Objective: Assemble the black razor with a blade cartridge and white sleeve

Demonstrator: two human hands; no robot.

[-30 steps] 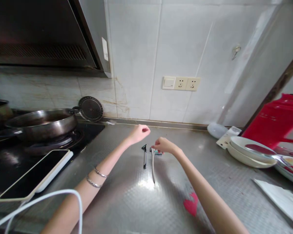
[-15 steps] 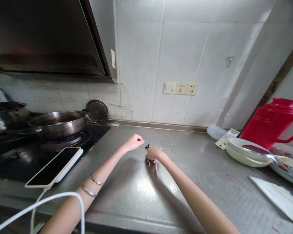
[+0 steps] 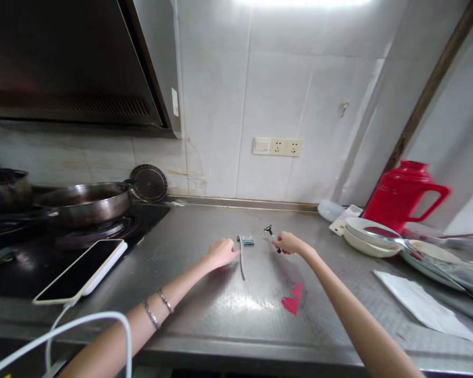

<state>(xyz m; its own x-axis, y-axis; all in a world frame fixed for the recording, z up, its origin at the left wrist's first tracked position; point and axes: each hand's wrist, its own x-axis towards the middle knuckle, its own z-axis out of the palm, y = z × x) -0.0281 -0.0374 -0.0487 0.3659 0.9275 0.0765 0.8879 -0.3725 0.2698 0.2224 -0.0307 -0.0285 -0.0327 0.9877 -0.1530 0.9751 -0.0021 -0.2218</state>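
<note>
My right hand (image 3: pixel 287 243) is closed on a razor (image 3: pixel 268 229), whose dark T-shaped head points up and to the left; part of its handle is hidden by the fingers. Left of it, a pale, slim-handled stick (image 3: pixel 242 262) with a dark head lies on the steel counter, looking like a second razor. Beside that head is a small green-and-black piece (image 3: pixel 248 241), perhaps a blade cartridge. My left hand (image 3: pixel 223 253) is curled shut just left of the pale handle; whether it touches the handle I cannot tell. Two silver bangles circle my left forearm.
A torn red piece (image 3: pixel 293 299) lies on the counter. To the left are a phone (image 3: pixel 82 270) with a white cable and a pan (image 3: pixel 90 202) on the stove. On the right stand stacked bowls (image 3: pixel 368 244), a white napkin (image 3: pixel 421 302) and a red thermos jug (image 3: pixel 398 191).
My right hand has moved right with the razor, away from the pale-handled stick. My left hand has come lower, beside that stick. The camera view has shifted, and the red piece now shows.
</note>
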